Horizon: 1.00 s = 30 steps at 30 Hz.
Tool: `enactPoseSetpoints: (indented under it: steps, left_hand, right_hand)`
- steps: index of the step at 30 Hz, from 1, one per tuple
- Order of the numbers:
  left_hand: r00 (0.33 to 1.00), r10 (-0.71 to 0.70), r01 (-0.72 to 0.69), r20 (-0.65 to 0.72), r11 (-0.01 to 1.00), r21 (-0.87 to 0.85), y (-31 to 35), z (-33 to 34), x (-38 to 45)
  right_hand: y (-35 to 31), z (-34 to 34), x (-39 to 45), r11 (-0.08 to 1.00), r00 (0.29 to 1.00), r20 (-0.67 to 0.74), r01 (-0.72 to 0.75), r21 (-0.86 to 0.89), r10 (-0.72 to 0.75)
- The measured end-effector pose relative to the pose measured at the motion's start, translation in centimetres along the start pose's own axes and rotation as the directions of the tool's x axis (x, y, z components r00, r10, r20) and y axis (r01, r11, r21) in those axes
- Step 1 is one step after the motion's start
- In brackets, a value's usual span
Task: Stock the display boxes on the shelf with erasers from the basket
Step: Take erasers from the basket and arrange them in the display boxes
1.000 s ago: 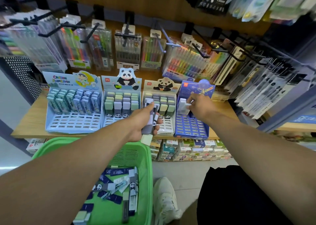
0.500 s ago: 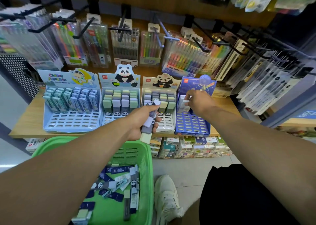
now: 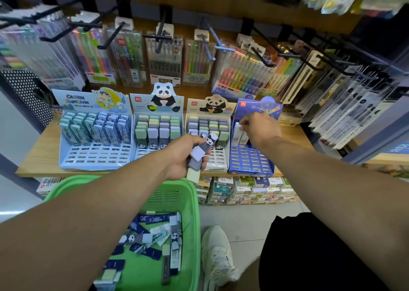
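Observation:
Several display boxes stand in a row on the wooden shelf point(image 3: 33, 164). My left hand point(image 3: 183, 155) grips a bunch of panda erasers point(image 3: 200, 155) in front of the second panda box point(image 3: 208, 133). My right hand point(image 3: 259, 131) reaches into the dark blue display box point(image 3: 251, 158) at the right and pinches a white eraser point(image 3: 238, 133) standing in its back row. The green basket point(image 3: 188, 202) below holds several loose erasers point(image 3: 152, 237).
A light blue cartoon box point(image 3: 95, 133) and a first panda box point(image 3: 158, 129) stand to the left, partly filled. Pen packs hang on black hooks point(image 3: 163, 36) above the shelf. Stacked small boxes point(image 3: 247, 191) sit under the shelf. My shoe point(image 3: 218, 255) is beside the basket.
My right hand has shifted slightly back and left inside the blue box with the white eraser. My left hand has tilted the bunch of erasers it holds.

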<state>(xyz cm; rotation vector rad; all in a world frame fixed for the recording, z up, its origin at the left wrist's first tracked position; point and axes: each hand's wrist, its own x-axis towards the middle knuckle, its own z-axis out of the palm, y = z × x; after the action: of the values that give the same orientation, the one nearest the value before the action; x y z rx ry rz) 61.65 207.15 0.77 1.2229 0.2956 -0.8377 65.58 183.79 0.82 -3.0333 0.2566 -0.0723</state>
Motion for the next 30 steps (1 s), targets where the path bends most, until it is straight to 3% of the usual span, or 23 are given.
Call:
enactPoseSetpoints:
  steps: [8,14,16,17,19,20,22,25,28,30]
  left_hand:
    - [0.999,0.01,-0.009,-0.032,0.999,0.04,0.0,-0.6,-0.1]
    - [0.998,0.022,-0.017,-0.061,0.997,0.069,0.0,-1.0,-0.2]
    - [0.997,0.031,-0.025,-0.073,0.997,0.077,0.0,-1.2,-0.2]
    - [0.996,0.041,-0.035,-0.083,0.996,0.077,0.1,-1.3,-0.1]
    - [0.99,0.081,-0.074,-0.117,0.995,0.065,0.2,-1.5,0.2]
    - [0.985,0.101,-0.095,-0.136,0.994,0.054,0.2,-1.7,0.4]
    - [0.974,0.136,-0.131,-0.18,0.991,0.041,0.3,-2.0,0.4]
    - [0.96,0.169,-0.163,-0.223,0.986,0.042,0.2,-2.4,0.7]
    - [0.963,0.167,-0.167,-0.214,0.986,0.015,0.2,-2.3,0.5]
    - [0.962,0.157,-0.165,-0.221,0.986,-0.018,0.2,-2.1,0.4]
  right_hand:
    - [-1.0,0.2,-0.2,0.978,0.997,0.03,-0.063,-0.199,0.07]
    - [-1.3,-0.1,-0.5,0.972,0.995,0.052,-0.07,-0.223,0.084]
    - [-1.9,-0.8,-0.5,0.996,0.999,0.024,-0.044,-0.082,0.046]
    - [-2.5,-1.2,-0.7,0.996,0.998,0.057,-0.035,0.076,0.031]
    - [-4.4,-2.0,-1.7,0.883,0.965,0.259,-0.098,0.459,-0.028]
    - [-5.4,-2.5,-2.4,0.792,0.914,0.396,-0.182,0.583,-0.081]
    - [-6.9,-3.1,-3.8,0.707,0.779,0.597,-0.312,0.634,-0.191]
    - [-7.7,-3.0,-4.8,0.714,0.649,0.699,-0.334,0.615,-0.299]
    - [-7.8,-2.4,-4.8,0.665,0.649,0.689,-0.363,0.653,-0.322]
    - [-7.7,-2.4,-4.5,0.609,0.686,0.67,-0.411,0.678,-0.284]
